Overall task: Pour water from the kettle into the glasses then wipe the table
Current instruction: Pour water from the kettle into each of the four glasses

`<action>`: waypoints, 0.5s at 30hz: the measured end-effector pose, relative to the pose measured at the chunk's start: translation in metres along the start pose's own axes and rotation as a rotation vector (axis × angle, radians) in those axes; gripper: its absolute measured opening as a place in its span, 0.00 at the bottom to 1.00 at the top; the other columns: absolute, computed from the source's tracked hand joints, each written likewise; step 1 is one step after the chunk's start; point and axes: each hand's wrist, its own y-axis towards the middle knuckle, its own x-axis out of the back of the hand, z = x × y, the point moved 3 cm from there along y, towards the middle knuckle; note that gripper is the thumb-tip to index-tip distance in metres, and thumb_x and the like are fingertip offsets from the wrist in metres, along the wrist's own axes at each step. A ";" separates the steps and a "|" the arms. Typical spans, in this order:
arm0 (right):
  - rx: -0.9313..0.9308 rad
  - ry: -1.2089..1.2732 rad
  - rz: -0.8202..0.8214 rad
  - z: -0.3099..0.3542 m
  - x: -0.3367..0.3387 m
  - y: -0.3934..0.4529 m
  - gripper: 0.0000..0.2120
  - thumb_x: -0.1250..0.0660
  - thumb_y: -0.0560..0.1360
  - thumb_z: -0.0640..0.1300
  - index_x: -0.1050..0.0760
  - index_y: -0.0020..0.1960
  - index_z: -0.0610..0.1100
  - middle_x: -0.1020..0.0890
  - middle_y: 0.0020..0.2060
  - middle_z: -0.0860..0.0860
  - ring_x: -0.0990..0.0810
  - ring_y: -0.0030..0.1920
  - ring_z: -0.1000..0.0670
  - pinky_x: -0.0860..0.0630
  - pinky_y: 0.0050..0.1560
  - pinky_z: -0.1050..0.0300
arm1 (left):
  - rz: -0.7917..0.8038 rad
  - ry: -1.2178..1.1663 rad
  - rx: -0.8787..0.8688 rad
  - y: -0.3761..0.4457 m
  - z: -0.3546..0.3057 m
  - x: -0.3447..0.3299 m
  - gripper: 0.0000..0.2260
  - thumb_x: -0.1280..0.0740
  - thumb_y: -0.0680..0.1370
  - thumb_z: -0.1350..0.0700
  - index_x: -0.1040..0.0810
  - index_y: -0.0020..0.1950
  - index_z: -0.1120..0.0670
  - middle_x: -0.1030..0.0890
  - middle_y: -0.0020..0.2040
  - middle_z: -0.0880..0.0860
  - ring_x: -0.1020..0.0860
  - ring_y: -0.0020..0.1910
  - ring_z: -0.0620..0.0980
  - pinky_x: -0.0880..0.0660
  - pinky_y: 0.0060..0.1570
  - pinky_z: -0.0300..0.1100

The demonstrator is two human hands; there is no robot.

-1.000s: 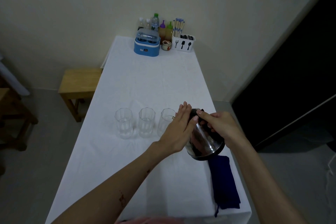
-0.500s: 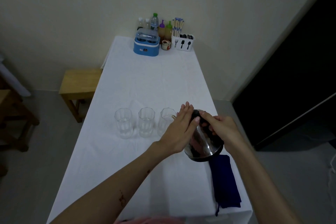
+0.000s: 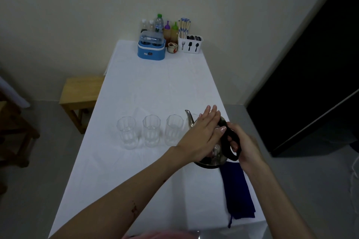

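Observation:
Three clear glasses stand in a row on the white-clothed table (image 3: 155,87): left glass (image 3: 126,132), middle glass (image 3: 151,130), right glass (image 3: 174,129). Just right of them is a shiny steel kettle (image 3: 214,153) with a black handle; its thin spout (image 3: 188,115) points up and left, clear of the right glass. My right hand (image 3: 245,145) grips the handle. My left hand (image 3: 202,134) lies flat on the kettle's lid with straight fingers. A dark blue cloth (image 3: 237,190) lies folded near the table's front right edge, under the kettle's near side.
At the table's far end stand a blue appliance (image 3: 151,48), several bottles (image 3: 159,25), a small jar (image 3: 172,47) and a white cutlery holder (image 3: 190,43) with chopsticks. A wooden stool (image 3: 81,91) sits left of the table. A dark doorway is at the right.
The kettle has tipped back from its steep lean over the right glass to nearly upright, and its spout has lifted away from the rim. Both hands stay on the kettle.

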 end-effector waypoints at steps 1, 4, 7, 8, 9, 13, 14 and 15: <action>0.017 0.015 0.008 0.000 0.003 0.002 0.12 0.29 0.73 0.53 0.19 0.41 0.44 0.25 0.28 0.51 0.32 0.25 0.56 0.36 0.33 0.58 | -0.008 0.017 -0.015 0.003 -0.003 -0.001 0.26 0.52 0.84 0.47 0.50 0.79 0.56 0.54 0.80 0.50 0.61 0.78 0.42 0.60 0.76 0.41; 0.053 0.034 0.016 0.005 0.011 0.005 0.11 0.29 0.73 0.52 0.19 0.37 0.46 0.25 0.29 0.51 0.32 0.25 0.57 0.37 0.33 0.58 | -0.019 0.048 -0.042 0.012 -0.010 -0.005 0.26 0.52 0.84 0.47 0.51 0.79 0.56 0.54 0.80 0.50 0.61 0.78 0.43 0.61 0.76 0.41; 0.050 -0.034 -0.041 0.013 0.019 0.007 0.12 0.27 0.71 0.53 0.19 0.37 0.45 0.24 0.26 0.52 0.31 0.26 0.55 0.35 0.34 0.57 | -0.007 0.017 -0.029 0.020 -0.013 -0.011 0.26 0.51 0.84 0.47 0.51 0.79 0.57 0.54 0.80 0.51 0.61 0.78 0.44 0.62 0.75 0.40; 0.044 -0.068 -0.064 0.016 0.022 0.008 0.13 0.27 0.70 0.54 0.19 0.37 0.44 0.24 0.25 0.52 0.31 0.27 0.54 0.34 0.34 0.57 | 0.001 0.002 -0.017 0.023 -0.012 -0.013 0.26 0.51 0.84 0.47 0.51 0.79 0.57 0.55 0.80 0.51 0.62 0.78 0.44 0.62 0.75 0.39; 0.042 -0.101 -0.078 0.019 0.024 0.010 0.15 0.26 0.69 0.55 0.19 0.37 0.43 0.24 0.25 0.52 0.30 0.27 0.53 0.33 0.34 0.57 | 0.010 -0.011 -0.001 0.025 -0.011 -0.015 0.27 0.52 0.84 0.47 0.52 0.79 0.56 0.55 0.80 0.51 0.62 0.78 0.45 0.62 0.75 0.39; 0.062 -0.219 -0.082 0.028 0.028 0.017 0.22 0.25 0.62 0.61 0.17 0.38 0.41 0.20 0.29 0.49 0.25 0.31 0.51 0.30 0.36 0.56 | 0.031 -0.074 0.068 0.029 -0.007 -0.023 0.27 0.52 0.84 0.46 0.53 0.79 0.56 0.56 0.80 0.51 0.61 0.78 0.45 0.62 0.75 0.40; 0.067 -0.251 -0.078 0.030 0.028 0.019 0.22 0.25 0.63 0.61 0.17 0.38 0.41 0.19 0.30 0.49 0.24 0.32 0.51 0.29 0.36 0.56 | 0.031 -0.092 0.084 0.029 -0.007 -0.025 0.27 0.52 0.84 0.46 0.54 0.79 0.56 0.56 0.80 0.51 0.61 0.78 0.45 0.61 0.75 0.40; 0.072 -0.282 -0.080 0.032 0.028 0.021 0.21 0.25 0.64 0.61 0.17 0.37 0.41 0.18 0.31 0.49 0.24 0.32 0.50 0.29 0.36 0.56 | 0.032 -0.111 0.099 0.028 -0.006 -0.026 0.27 0.52 0.84 0.46 0.54 0.79 0.56 0.55 0.80 0.51 0.61 0.78 0.45 0.61 0.75 0.41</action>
